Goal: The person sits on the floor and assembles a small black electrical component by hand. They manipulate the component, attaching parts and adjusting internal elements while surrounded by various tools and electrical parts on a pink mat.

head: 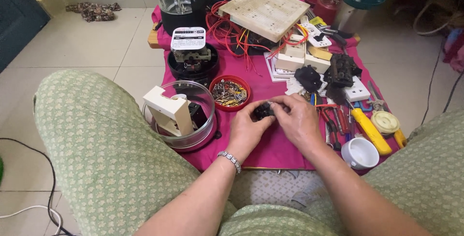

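Magenta cloth (270, 149) covers the low board where both hands meet over a small black part (263, 111). That black part sits between the fingers of the left hand (246, 129) and the right hand (299, 120), just in front of the red dish of screws (230, 92); both hands close on it from either side, the right one's fingers curled over its top. A beaded bracelet (230, 158) circles the left wrist. Left of the hands stands a clear bowl (205, 125) holding a cream plastic housing (169, 110). To the right lie red-handled pliers (333, 120), a yellow-handled tool (369, 129) and a white cup (360, 154). Farther back, white switch blocks (302, 59) and red wires (227, 30) crowd under a perforated cream board (266, 11).
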